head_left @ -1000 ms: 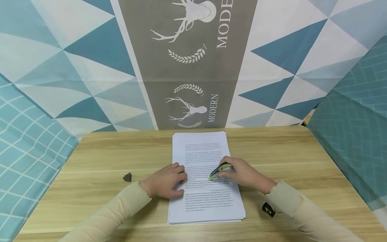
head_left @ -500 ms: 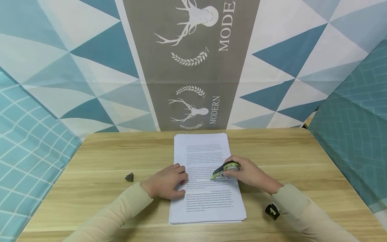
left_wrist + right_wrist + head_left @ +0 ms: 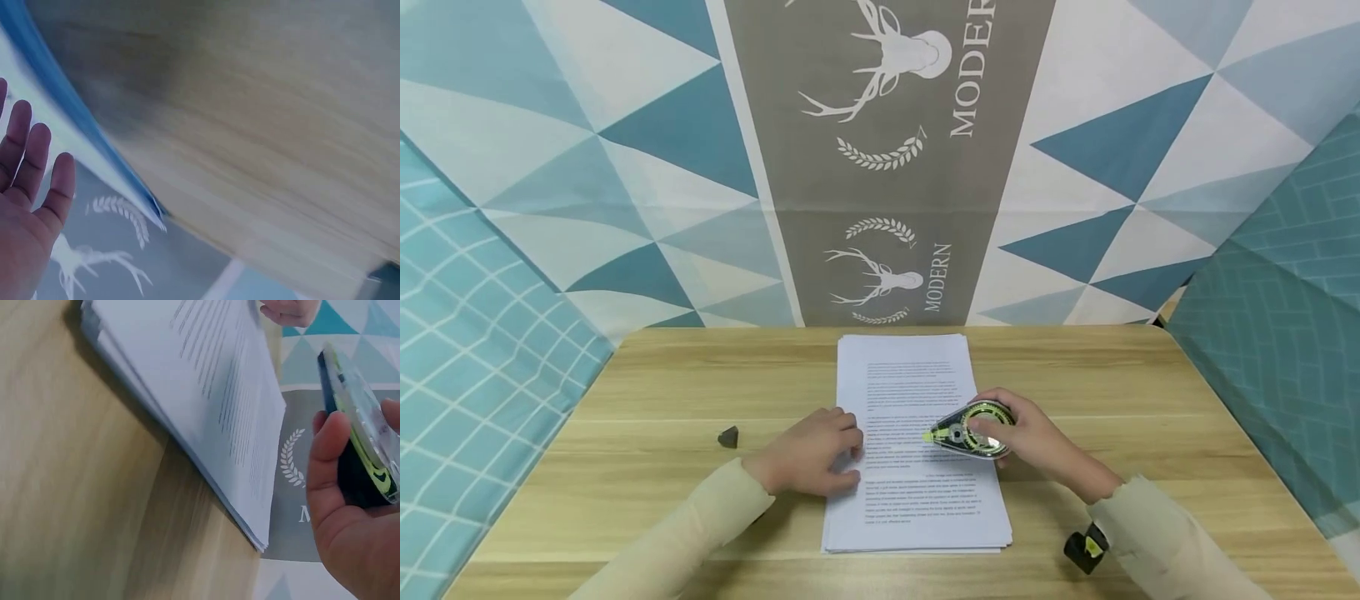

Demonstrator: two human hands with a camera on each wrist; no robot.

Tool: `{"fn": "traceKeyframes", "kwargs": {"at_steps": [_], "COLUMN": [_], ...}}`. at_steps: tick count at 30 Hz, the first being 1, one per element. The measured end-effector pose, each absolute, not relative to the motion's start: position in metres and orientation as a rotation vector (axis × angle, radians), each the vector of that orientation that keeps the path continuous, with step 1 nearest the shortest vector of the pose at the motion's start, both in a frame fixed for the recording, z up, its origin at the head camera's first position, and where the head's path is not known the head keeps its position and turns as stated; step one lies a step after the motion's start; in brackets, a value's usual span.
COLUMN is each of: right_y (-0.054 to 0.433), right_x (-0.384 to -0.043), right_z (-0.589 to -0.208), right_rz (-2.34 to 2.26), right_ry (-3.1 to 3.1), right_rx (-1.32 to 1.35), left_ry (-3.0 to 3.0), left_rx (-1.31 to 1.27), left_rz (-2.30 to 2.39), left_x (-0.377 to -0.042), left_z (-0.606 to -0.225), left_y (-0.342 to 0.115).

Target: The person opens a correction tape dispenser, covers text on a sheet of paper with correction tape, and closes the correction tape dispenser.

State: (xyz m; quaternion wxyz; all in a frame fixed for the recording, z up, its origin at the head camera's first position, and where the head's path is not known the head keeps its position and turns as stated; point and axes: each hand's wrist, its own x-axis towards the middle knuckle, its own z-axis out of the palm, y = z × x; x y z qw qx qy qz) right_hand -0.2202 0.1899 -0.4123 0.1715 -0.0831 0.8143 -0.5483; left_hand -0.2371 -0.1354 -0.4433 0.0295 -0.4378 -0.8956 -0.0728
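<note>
Head view: right grip pinches teardrop-shaped plastic dispenser, left grip spread over flat paper stack.

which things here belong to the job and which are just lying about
Apparently in use:
correction tape, in right hand
paper, left hand at its edge

Apparently lying about:
dark chunk, left of paper
black-and-green piece, right of paper

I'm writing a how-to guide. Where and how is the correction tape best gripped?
Probably by the wide, rounded end of the correction tape, pinched across its flat faces from the right, as the right hand holds it. The narrow tip points left over the paper stack, so this should leave it free.
</note>
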Motion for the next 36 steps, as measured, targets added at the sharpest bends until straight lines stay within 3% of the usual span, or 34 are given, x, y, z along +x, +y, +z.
{"fn": "traceKeyframes", "kwargs": {"at_steps": [21,36], "right_y": [0.194,0.193], "right_x": [-0.208,-0.201], "right_z": [-0.418,-0.421], "right_rz": [-1.857,-1.866], "right_ry": [1.874,1.850], "right_rx": [-0.235,-0.242], "left_ry": [-2.815,-3.019], "left_rx": [-0.741,-0.413], "left_rz": [-0.567,-0.697], "left_x": [-0.210,-0.214], "left_z": [-0.433,-0.442], "left_y": [-0.248,-0.286]}}
